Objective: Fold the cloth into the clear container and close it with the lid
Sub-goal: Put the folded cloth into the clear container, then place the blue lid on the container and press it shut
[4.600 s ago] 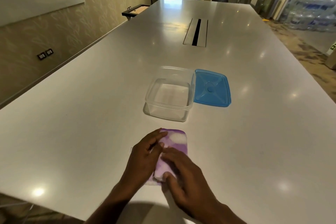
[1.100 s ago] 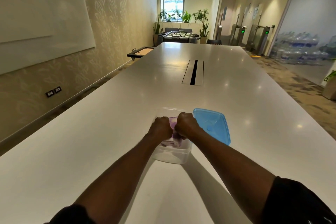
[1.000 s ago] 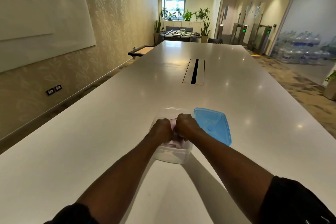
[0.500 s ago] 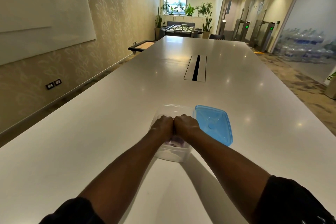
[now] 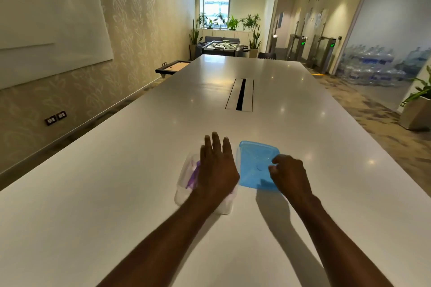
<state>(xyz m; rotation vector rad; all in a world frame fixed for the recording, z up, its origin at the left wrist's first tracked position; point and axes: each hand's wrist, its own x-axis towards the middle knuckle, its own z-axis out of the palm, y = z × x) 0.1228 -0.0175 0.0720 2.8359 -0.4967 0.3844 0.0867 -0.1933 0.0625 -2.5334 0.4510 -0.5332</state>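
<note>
The clear container (image 5: 184,190) stands on the long white table (image 5: 116,193). Inside it lies the purple and white cloth (image 5: 193,176), mostly hidden by my left hand (image 5: 218,169), which lies flat over the container with fingers spread and pointing away from me. The blue lid (image 5: 253,165) sits just right of the container, its near edge looking raised off the table. My right hand (image 5: 288,176) is on the lid's near right part with fingers curled on it.
A cable slot (image 5: 240,98) is set in the table's middle, farther away. A wall with a whiteboard (image 5: 46,23) runs along the left. Carpeted floor and a planter (image 5: 417,112) lie to the right.
Both fists were pressing the cloth into the container. Now my left hand has opened flat over it, and my right hand has moved right onto the blue lid.
</note>
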